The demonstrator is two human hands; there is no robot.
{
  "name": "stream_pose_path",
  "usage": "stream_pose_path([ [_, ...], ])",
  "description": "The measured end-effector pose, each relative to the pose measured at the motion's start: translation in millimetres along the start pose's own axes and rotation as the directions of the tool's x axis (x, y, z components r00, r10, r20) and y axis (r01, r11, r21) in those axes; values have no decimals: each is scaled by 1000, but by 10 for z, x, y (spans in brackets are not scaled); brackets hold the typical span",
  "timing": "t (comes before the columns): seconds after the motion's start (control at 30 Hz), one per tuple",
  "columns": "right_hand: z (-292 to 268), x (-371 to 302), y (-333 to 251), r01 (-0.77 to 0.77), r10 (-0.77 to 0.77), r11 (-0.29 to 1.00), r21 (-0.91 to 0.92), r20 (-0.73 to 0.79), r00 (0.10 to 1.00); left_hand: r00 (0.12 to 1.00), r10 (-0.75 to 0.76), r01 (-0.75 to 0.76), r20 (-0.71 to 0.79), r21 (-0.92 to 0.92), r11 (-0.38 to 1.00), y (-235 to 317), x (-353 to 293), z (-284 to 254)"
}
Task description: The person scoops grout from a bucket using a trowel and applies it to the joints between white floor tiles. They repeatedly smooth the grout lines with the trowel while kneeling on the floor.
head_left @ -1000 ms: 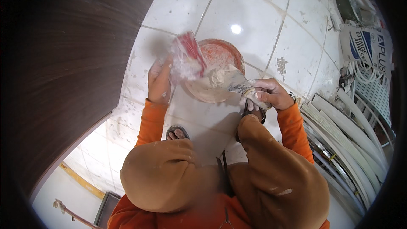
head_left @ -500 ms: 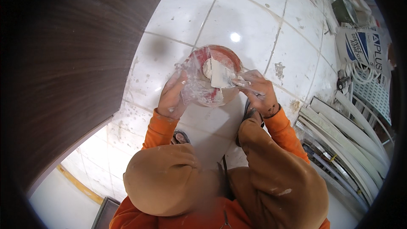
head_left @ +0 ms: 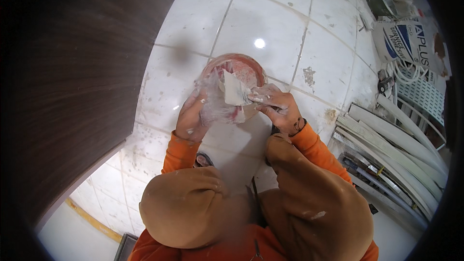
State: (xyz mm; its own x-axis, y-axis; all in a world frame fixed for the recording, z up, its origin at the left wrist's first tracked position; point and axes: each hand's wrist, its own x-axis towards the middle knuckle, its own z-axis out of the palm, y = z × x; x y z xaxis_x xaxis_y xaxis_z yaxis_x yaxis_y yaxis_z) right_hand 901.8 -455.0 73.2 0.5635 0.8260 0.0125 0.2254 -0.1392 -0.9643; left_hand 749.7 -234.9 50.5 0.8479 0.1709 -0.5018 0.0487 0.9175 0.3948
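My left hand [head_left: 191, 116] grips the side of a see-through plastic sheet [head_left: 212, 101] smeared with white and red; the sheet is blurred. My right hand [head_left: 280, 108] is closed on a putty knife [head_left: 235, 89]. Its wide blade, coated in white paste, lies over the sheet and points up and left. Beneath both is a round reddish bucket [head_left: 258, 63] on the floor, its inside streaked with white residue. The bucket's near side is largely hidden by the sheet and hands. White paste marks the fingers of both hands.
A dark wooden panel [head_left: 96, 43] rises on the left. At right lie long white strips [head_left: 396, 140], a printed bag [head_left: 403, 41], a perforated crate [head_left: 420, 99] and a dark bucket [head_left: 381, 1]. My knees in brown trousers [head_left: 181, 208] are close below the hands.
The putty knife's blade has turned and tilted, and the white lump seen beside it is no longer visible. The whole view has shifted slightly; my left hand keeps its grip on the sheet.
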Motion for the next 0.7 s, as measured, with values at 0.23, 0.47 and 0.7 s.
stream_pose_path([
  [0.23,-102,-298,460,-32,107,872,-488,126,986,981,165,-163,-106,31,986,205,48,53],
  [0.47,89,-28,343,162,-126,810,-564,101,987,998,12,-17,-57,-77,997,-221,192,129],
  [0.7,336,-32,36,-346,352,896,278,31,936,991,-102,103,87,-11,995,-762,257,-70],
])
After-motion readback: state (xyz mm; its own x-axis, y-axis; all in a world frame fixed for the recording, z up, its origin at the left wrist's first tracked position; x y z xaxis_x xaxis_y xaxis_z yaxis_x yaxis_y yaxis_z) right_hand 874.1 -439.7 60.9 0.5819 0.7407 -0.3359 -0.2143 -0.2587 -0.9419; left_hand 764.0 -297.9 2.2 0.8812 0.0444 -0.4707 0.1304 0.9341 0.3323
